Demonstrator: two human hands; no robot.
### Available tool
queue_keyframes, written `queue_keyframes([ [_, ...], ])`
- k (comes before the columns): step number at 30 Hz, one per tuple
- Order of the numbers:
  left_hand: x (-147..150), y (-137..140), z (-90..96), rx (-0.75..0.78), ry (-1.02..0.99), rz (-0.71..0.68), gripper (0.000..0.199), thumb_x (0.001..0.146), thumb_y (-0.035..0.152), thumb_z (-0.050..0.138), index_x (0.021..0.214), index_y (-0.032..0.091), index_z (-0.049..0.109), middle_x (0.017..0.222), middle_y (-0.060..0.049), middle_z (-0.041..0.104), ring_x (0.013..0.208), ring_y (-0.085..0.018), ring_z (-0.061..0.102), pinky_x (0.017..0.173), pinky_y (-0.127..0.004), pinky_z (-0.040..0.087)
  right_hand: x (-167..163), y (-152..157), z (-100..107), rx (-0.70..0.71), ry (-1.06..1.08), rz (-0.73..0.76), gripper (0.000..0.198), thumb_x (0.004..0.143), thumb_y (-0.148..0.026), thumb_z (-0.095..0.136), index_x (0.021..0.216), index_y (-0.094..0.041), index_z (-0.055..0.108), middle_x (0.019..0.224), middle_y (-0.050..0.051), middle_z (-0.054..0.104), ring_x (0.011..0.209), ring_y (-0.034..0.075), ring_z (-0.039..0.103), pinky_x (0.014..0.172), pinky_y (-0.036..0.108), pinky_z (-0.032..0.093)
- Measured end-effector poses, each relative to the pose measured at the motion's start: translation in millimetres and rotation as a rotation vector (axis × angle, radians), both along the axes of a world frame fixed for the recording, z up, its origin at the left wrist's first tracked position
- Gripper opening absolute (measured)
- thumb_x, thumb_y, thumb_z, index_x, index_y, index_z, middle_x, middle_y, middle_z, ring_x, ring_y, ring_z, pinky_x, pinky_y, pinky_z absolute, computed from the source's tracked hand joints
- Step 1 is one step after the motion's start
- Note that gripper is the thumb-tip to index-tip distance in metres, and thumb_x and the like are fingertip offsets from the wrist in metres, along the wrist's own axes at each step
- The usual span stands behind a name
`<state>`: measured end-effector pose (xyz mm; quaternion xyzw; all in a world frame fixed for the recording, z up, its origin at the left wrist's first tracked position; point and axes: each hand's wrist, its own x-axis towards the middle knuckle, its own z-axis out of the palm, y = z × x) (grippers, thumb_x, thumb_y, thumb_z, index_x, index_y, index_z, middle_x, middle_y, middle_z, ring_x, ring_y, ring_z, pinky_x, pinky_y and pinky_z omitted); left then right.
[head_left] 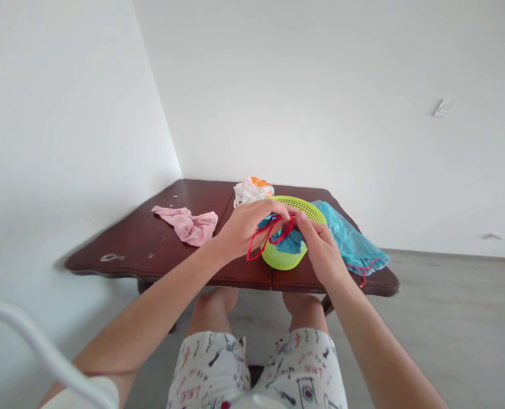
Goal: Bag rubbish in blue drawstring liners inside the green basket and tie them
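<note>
Both hands [249,224] [321,247] pinch red drawstring [287,228] above the green basket [280,261], the printed shorts' [209,363] lettering illegible.

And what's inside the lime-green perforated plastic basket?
The basket's far inner wall shows bare mesh. Crumpled blue plastic overlaps its near side, thin red drawstring between left hand and right hand. Bottom can't be seen: hands and plastic cover it.
</note>
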<state>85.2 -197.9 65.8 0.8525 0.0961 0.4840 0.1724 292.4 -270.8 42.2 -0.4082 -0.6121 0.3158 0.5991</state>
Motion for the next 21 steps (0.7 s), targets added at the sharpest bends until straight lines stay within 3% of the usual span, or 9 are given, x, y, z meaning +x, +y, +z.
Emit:
queue_keyframes([
  [3,6,-4,-2.6,-0.030,-0.007,-0.120,0.025,0.117,0.037,0.078,0.140,0.028,0.076,0.152,-0.014,0.083,0.140,-0.027,0.081,0.122,-0.042,0.064,1,4,0,-0.060,0.134,0.040,0.056,0.107,-0.084,0.073,0.095,-0.029,0.081,0.091,0.005,0.078,0.092,0.025,0.075,0.084,0.039,0.065],
  [5,10,-8,-4.4,-0.068,-0.030,-0.220,0.035,0.121,0.036,0.070,0.156,0.031,0.067,0.171,-0.017,0.071,0.158,-0.029,0.071,0.129,-0.048,0.062,0,5,-1,-0.113,0.215,0.080,0.052,0.103,-0.081,0.080,0.096,-0.030,0.081,0.091,0.004,0.079,0.088,0.025,0.078,0.082,0.039,0.067],
  [8,12,-12,-5.2,-0.049,-0.016,-0.241,0.041,0.126,0.038,0.055,0.167,0.034,0.058,0.184,-0.017,0.058,0.169,-0.031,0.060,0.138,-0.057,0.055,0,5,-4,-0.134,0.273,0.095,0.048,0.093,-0.074,0.094,0.096,-0.030,0.078,0.093,0.003,0.081,0.083,0.023,0.077,0.078,0.037,0.068],
  [13,6,-11,-3.8,0.142,-0.013,-0.063,0.038,0.128,0.039,0.047,0.161,0.031,0.065,0.170,-0.018,0.066,0.164,-0.031,0.061,0.140,-0.058,0.050,4,7,-8,-0.040,0.269,0.017,0.041,0.103,-0.069,0.085,0.102,-0.030,0.070,0.100,0.004,0.081,0.086,0.022,0.076,0.079,0.037,0.069],
  [17,4,-5,-5.7,0.123,-0.047,0.029,0.036,0.129,0.038,0.042,0.152,0.027,0.068,0.157,-0.017,0.070,0.154,-0.028,0.064,0.136,-0.052,0.049,12,8,-3,0.071,0.374,0.005,0.032,0.108,-0.058,0.080,0.102,-0.030,0.065,0.109,0.004,0.081,0.098,0.023,0.077,0.090,0.038,0.067],
  [21,0,1,-8.7,0.084,-0.033,0.189,0.039,0.130,0.047,0.040,0.133,0.023,0.070,0.138,-0.015,0.075,0.133,-0.027,0.069,0.121,-0.046,0.055,25,9,6,0.205,0.380,-0.076,0.028,0.113,-0.056,0.070,0.103,-0.032,0.060,0.119,0.007,0.083,0.117,0.026,0.079,0.102,0.044,0.066],
])
